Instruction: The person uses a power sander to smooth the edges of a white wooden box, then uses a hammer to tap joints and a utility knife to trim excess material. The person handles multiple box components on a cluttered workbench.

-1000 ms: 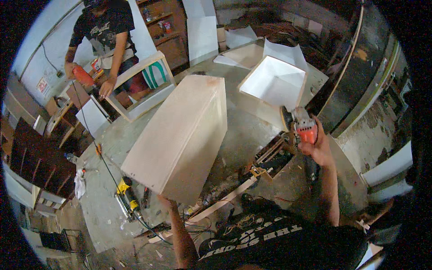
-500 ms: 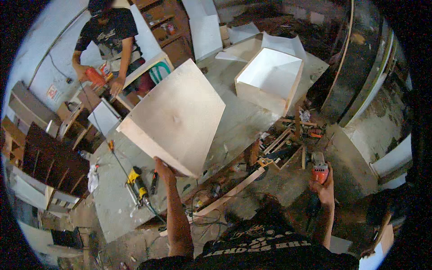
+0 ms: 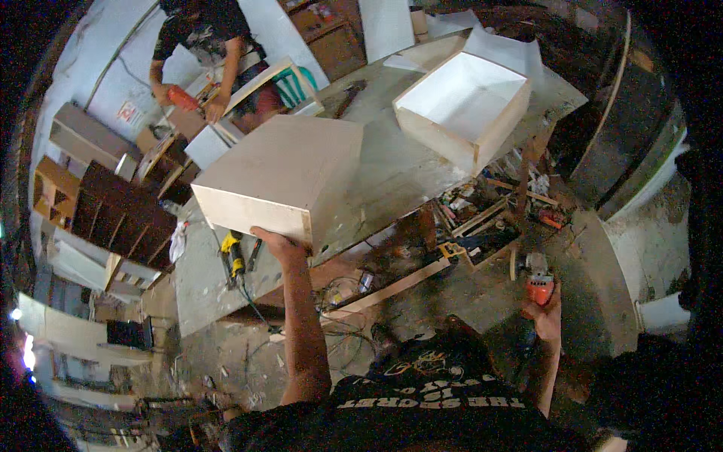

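My left hand (image 3: 280, 245) grips the lower near edge of a pale wooden box (image 3: 279, 162), its fingers partly hidden underneath. A broad plain panel of the box faces up, and a narrow side faces me. It is over the worktable (image 3: 361, 200); whether its far end rests there I cannot tell. Off to the right, beyond the table edge, my right hand (image 3: 548, 315) is wrapped round a red angle grinder (image 3: 539, 288) with a grey metal head. A yellow-and-black power tool (image 3: 233, 256) lies on the table left of my left hand.
An open wooden drawer (image 3: 486, 143) with white insides stands at the table's far right. Wood strips (image 3: 392, 290), cables and tools clutter the space below the near edge. Across the table a person (image 3: 207, 45) holds an orange power tool (image 3: 182, 98). Dark shelving (image 3: 120, 207) lies left.
The box in my left hand has tipped from a raised slant to a flatter position, its narrow near side now showing more. My right hand still holds the grinder. The whole view has shifted.
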### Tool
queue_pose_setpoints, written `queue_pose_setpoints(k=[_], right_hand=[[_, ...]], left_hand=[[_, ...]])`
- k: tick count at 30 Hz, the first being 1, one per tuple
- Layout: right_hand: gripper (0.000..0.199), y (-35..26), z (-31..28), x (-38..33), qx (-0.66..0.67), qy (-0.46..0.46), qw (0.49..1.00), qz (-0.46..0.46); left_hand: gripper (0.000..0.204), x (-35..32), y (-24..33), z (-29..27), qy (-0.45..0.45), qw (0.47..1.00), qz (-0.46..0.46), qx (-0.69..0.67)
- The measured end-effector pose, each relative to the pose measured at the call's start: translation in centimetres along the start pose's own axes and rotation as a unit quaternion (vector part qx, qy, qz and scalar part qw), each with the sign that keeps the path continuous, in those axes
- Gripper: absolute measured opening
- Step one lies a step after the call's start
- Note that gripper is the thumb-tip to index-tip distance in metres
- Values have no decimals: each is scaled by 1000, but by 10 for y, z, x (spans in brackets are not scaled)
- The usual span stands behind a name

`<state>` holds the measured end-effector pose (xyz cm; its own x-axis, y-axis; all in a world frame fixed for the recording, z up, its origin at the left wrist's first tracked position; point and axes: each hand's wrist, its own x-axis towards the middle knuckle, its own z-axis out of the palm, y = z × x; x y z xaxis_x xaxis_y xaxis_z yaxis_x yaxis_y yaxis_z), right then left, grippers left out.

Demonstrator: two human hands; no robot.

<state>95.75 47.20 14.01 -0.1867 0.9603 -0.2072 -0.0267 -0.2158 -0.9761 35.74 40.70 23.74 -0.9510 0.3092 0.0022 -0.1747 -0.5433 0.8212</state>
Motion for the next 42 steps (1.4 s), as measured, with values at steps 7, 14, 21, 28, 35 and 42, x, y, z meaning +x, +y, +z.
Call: queue_pose_setpoints(k=[7,14,21,28,35,42], right_hand=[[110,22,-34,56,-92,-56,994,9],[106,28,-14,92,-4,-76,997,8],[105,4,-3,115,-183,-119,976,-16],[105,10,-5,130,-265,-178,942,-103],[106,-61,62,130,-168,-211,955,-124],[106,-148,177,119,-182,-239,929,-215]], left_hand=[[82,-98,-13,-3,44,996,-59,-44],[90,-156,-15,13,144,980,-125,-58],[92,-174,-7,42,175,953,-180,-172],[91,-148,-20,8,182,950,-142,-209],[77,-112,-18,-12,241,892,-179,-338],[72,-61,-17,-35,263,828,-147,-472]])
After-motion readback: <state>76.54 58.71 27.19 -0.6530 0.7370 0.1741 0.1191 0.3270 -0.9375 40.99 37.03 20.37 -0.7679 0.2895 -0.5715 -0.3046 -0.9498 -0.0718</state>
